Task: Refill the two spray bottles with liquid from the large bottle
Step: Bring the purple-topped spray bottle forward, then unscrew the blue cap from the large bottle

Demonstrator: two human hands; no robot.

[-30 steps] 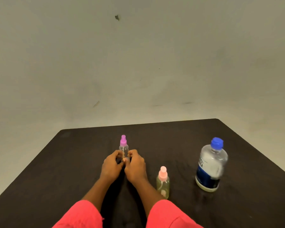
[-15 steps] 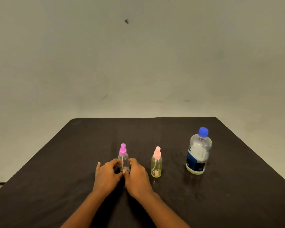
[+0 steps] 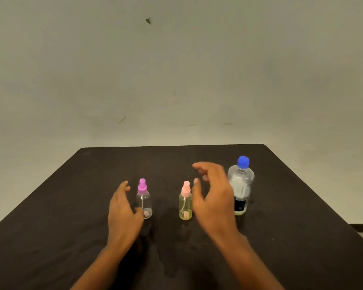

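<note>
Near the middle of the table (image 3: 71, 206) stood the purple-capped spray bottle (image 3: 144, 199), upright, with the pink-capped spray bottle (image 3: 185, 203) to its right and the large bottle (image 3: 241, 185), blue cap on, farther right. Just left of the purple one was the left hand (image 3: 122, 214), fingers loose, holding nothing. Between the other two hovered the right hand (image 3: 214, 197), fingers spread wide, holding nothing. All three bottles stood well apart from the table's far and side edges.

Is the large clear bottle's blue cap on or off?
On. The blue cap sits on the neck of the upright large clear plastic bottle; the open right hand is not gripping it.
</note>
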